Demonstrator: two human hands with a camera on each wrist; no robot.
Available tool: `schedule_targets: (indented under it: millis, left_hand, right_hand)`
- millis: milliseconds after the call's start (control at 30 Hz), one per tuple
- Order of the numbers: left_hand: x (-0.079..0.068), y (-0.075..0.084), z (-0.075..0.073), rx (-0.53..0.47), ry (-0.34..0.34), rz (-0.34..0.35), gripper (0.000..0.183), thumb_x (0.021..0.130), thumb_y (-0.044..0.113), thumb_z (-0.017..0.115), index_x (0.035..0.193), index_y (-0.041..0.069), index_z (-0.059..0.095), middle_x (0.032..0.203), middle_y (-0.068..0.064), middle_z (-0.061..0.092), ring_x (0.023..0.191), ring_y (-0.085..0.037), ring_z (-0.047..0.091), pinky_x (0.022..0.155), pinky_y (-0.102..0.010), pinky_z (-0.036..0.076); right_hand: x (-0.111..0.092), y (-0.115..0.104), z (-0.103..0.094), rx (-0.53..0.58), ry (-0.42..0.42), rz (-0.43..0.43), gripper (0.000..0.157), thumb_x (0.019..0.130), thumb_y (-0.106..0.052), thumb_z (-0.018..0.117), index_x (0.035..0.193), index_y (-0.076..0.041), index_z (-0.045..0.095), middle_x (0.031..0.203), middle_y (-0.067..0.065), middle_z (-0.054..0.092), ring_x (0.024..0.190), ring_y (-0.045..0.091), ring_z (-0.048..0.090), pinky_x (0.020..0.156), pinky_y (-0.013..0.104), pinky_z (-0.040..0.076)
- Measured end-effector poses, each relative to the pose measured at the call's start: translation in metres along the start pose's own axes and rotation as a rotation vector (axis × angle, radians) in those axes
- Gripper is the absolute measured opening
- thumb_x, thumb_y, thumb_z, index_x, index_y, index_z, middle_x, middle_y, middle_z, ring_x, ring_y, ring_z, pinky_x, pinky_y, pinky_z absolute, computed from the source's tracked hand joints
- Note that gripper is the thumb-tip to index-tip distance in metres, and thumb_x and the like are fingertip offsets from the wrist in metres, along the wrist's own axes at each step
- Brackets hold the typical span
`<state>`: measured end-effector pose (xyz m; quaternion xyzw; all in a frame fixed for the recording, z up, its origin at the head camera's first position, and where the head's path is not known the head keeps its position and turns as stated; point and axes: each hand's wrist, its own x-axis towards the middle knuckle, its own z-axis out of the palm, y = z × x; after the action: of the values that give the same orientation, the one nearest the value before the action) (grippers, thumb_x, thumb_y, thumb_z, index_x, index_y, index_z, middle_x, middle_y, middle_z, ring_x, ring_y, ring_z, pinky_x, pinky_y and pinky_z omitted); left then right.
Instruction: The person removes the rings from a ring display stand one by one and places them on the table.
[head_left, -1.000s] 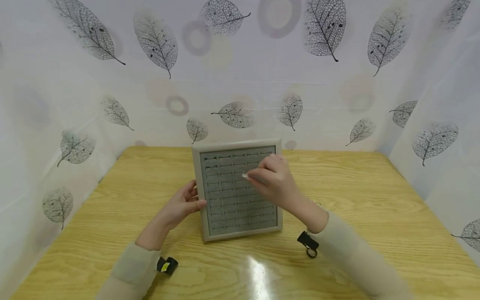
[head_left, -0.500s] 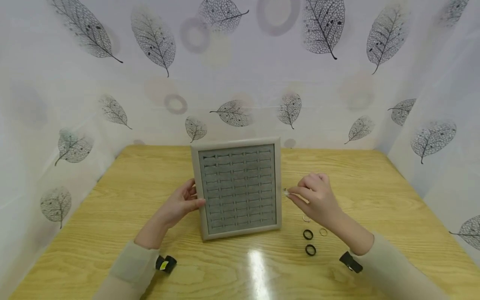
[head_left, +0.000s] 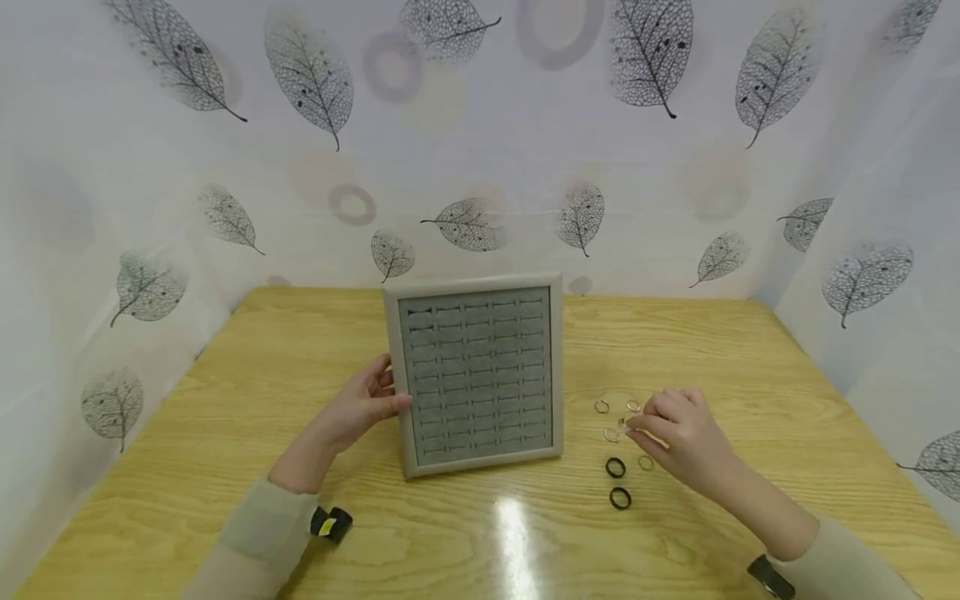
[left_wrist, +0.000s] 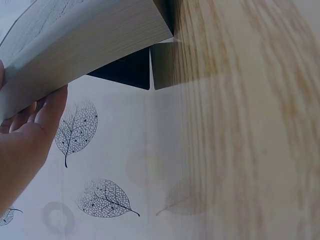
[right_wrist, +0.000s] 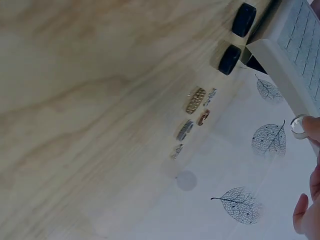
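A ring display board with a pale frame [head_left: 471,290] and grey slotted padding [head_left: 483,375] stands propped upright on the table. My left hand [head_left: 348,417] grips its left edge, the thumb on the front and fingers behind. To the right of the board, my right hand [head_left: 690,437] pinches a silver ring [right_wrist: 294,128] between thumb and fingertips. Below and beside that hand lie two black rings [head_left: 608,471] and several thinner metal rings [head_left: 641,469]. The right wrist view shows a gold-toned patterned ring [right_wrist: 195,101] among them. Two slots at the padding's top left look darker and wider.
A black support [left_wrist: 125,70] props the board from behind. The wood-grain table [head_left: 300,333] ends at a white leaf-patterned cloth [head_left: 465,125] at the back and sides. Dark bands [head_left: 332,525] sit at both wrists.
My right hand has moved from in front of the board to the right and down, over the loose rings, carrying the silver ring with it. The left hand and board have hardly moved.
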<state>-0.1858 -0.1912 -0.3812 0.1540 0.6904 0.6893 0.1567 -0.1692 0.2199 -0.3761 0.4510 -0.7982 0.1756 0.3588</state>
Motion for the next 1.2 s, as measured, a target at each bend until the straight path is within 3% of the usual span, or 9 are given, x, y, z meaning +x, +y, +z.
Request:
schedule_targets:
  millis: [300,367,433,500,567,600,1200]
  left_hand:
    - [0.001,0.001,0.001,0.005,0.001,-0.006,0.071,0.085,0.007,0.059,0.14,0.003,0.014,0.128,-0.024,0.036,0.111,-0.026,0.044,0.084,-0.035,0.044]
    - [0.001,0.001,0.001,0.005,0.004,-0.008,0.071,0.085,0.007,0.059,0.139,0.002,0.014,0.128,-0.024,0.036,0.111,-0.027,0.044,0.084,-0.035,0.043]
    - [0.001,0.001,0.001,0.004,0.007,-0.01,0.071,0.085,0.007,0.059,0.139,0.002,0.015,0.128,-0.024,0.036,0.112,-0.028,0.044,0.085,-0.036,0.043]
    - [0.001,0.002,0.001,0.002,0.01,-0.014,0.071,0.084,0.007,0.059,0.139,0.003,0.015,0.129,-0.024,0.036,0.112,-0.028,0.043,0.086,-0.036,0.042]
    - [0.002,0.002,0.001,0.003,0.012,-0.019,0.071,0.084,0.006,0.06,0.139,0.003,0.015,0.129,-0.024,0.036,0.112,-0.028,0.043,0.087,-0.037,0.042]
    - [0.002,0.003,0.001,0.004,0.012,-0.02,0.071,0.084,0.007,0.06,0.139,0.003,0.015,0.129,-0.024,0.036,0.112,-0.028,0.043,0.087,-0.037,0.042]
    - [0.004,0.005,-0.001,0.019,-0.002,-0.029,0.073,0.084,0.005,0.06,0.14,0.002,0.013,0.127,-0.025,0.037,0.109,-0.025,0.046,0.086,-0.036,0.042]
  right_hand:
    - [-0.032,-0.002,-0.006,-0.036,-0.142,-0.02,0.051,0.094,-0.039,0.033,0.061,-0.015,0.063,0.066,-0.01,0.042,0.06,0.008,0.037,0.058,0.03,0.023]
    - [-0.038,-0.002,-0.006,-0.03,-0.173,-0.025,0.046,0.093,-0.036,0.038,0.059,-0.016,0.062,0.066,-0.011,0.04,0.06,0.008,0.036,0.058,0.03,0.024]
    - [-0.042,-0.003,-0.007,-0.019,-0.217,-0.018,0.029,0.085,-0.028,0.055,0.059,-0.017,0.061,0.066,-0.012,0.039,0.06,0.007,0.034,0.058,0.029,0.024]
    - [-0.044,-0.004,-0.009,-0.011,-0.267,-0.006,0.013,0.07,-0.02,0.067,0.059,-0.019,0.06,0.067,-0.013,0.038,0.06,0.006,0.034,0.059,0.028,0.023]
    - [-0.046,-0.006,-0.01,-0.011,-0.308,0.004,0.015,0.054,-0.014,0.073,0.059,-0.02,0.059,0.067,-0.014,0.039,0.061,0.005,0.036,0.06,0.027,0.023]
    - [-0.046,-0.007,-0.01,-0.011,-0.326,0.008,0.018,0.051,-0.013,0.074,0.058,-0.021,0.06,0.067,-0.015,0.039,0.061,0.004,0.037,0.06,0.027,0.023]
    - [-0.051,-0.012,-0.011,0.009,-0.522,0.046,0.02,0.056,-0.012,0.075,0.058,-0.027,0.062,0.064,-0.019,0.028,0.058,0.0,0.029,0.058,0.027,0.02]
